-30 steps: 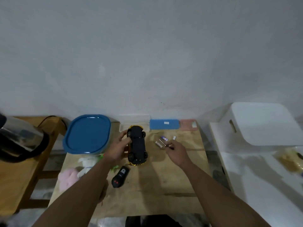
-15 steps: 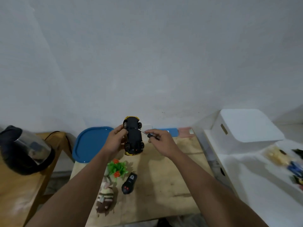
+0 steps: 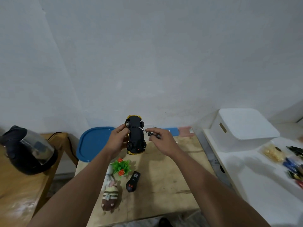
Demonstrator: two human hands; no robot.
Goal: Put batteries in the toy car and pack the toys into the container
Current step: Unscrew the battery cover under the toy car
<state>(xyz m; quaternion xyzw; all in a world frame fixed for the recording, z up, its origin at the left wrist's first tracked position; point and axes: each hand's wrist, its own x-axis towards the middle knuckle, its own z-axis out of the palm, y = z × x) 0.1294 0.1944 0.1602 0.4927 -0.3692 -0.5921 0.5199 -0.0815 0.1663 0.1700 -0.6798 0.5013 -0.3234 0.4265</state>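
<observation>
Gripping the toy car (image 3: 135,135) at frame centre, the left hand (image 3: 117,140) curls its fingers round the car's left side and holds it off the wooden table (image 3: 164,185), underside up, wheels toward the camera (yellow body showing at both ends). Right hand (image 3: 161,141) pinches a small screwdriver (image 3: 148,133) by its dark handle, tip touching the car's black underside near the upper wheel. Blue container lid (image 3: 93,142) sits left of centre, just beside the left hand. Below the car on the table: green plastic plant with orange flowers (image 3: 122,167), black remote (image 3: 133,181), striped plush toy (image 3: 110,198). Black kettle (image 3: 27,151) at far left, white bin (image 3: 242,128) at right.
</observation>
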